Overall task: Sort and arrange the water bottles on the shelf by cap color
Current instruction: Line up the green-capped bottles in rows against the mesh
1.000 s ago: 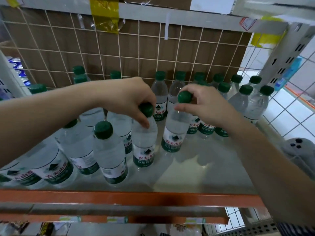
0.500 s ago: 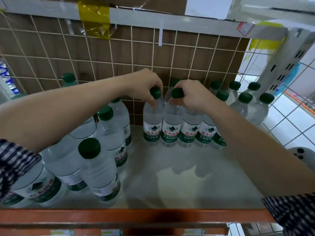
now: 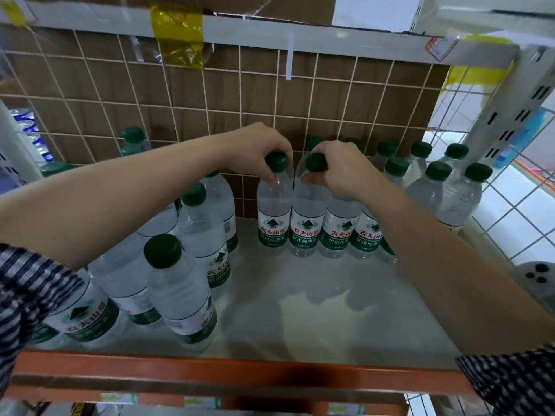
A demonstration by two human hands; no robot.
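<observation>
Our left hand [image 3: 255, 151] curls round the green cap of the left bottle [image 3: 274, 211], and our right hand [image 3: 342, 172] grips the right bottle [image 3: 306, 214] under its cap. The two bottles touch at the back of the shelf [image 3: 300, 313] and begin a row of four. Their labels [image 3: 304, 234] read 农夫山泉 and 饮用纯净水. We count six more green caps [image 3: 438, 171] to the right. Our arm partly hides the left cluster [image 3: 186, 283], so we cannot count it.

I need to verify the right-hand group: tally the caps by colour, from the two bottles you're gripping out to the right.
green caps: 8 (1 gripped by the left hand, 1 by the right hand, 6 further right)
other colours: 0
Total: 8 in plain view; any caps hidden behind the right hand are not counted.
</observation>
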